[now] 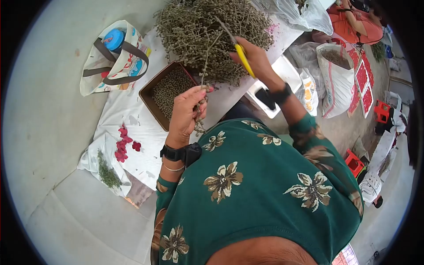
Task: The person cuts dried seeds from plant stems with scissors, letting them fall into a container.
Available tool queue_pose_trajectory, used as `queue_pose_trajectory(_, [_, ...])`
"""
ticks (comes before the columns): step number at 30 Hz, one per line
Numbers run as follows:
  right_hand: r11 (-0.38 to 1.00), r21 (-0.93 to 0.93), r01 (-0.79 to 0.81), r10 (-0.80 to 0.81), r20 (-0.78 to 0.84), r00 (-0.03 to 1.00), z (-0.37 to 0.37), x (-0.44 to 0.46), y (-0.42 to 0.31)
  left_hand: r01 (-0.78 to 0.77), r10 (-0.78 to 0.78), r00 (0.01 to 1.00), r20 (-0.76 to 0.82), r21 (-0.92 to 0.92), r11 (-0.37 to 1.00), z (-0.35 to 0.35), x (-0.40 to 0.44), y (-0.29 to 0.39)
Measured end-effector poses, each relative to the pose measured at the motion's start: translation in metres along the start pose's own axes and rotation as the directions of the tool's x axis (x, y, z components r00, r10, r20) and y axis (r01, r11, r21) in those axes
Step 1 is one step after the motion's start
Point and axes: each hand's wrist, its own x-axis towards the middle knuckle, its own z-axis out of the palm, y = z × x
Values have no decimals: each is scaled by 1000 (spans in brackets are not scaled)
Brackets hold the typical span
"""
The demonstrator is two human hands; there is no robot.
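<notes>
My left hand (189,109) is closed, pinching a dried stem with seed pods (204,73) whose upper end reaches toward the big heap. Part of the same sprig hangs below my fingers. In my right hand (257,59) is a pair of scissors (243,57) with yellow handles, its blades pointing up and left over the heap. Several tangled brown stems with round pods form the heap of dried plants (190,26) on the table. Just left of my left hand stands a brown square bin (148,102), partly filled with loose round seed pods (170,90).
White cloth (117,110) covers the table. Pink flowers (121,148) and a bag of green sprigs (108,172) lie at left, near a tote bag (126,59). A white tray (287,68) and sacks (338,86) stand at right. Another person (357,24) sits far right.
</notes>
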Motion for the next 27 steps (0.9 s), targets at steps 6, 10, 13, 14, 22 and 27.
queue_pose_trajectory(6, [758,-639,131,-51,142,988,43,67,21,10,2,999,-48,245,969,-10,-43,1])
queue_pose_trajectory(10, [720,-694,0,92,95,991,43,88,43,-102,154,983,-103,391,915,-47,-89,-3])
queue_pose_trajectory(13, [741,-648,175,-148,96,984,38,84,56,-170,240,957,-164,353,920,-64,-110,-7])
queue_pose_trajectory(14, [739,-642,206,-165,124,978,33,87,54,-204,258,950,-175,275,939,-72,-116,-5])
queue_pose_trajectory(22, [935,-355,-16,37,52,998,27,-31,-54,-341,320,902,-290,-22,940,-102,-124,-17])
queue_pose_trajectory(27, [934,-218,283,-254,152,955,67,-81,-57,-374,345,898,-274,-59,926,-112,-102,-18])
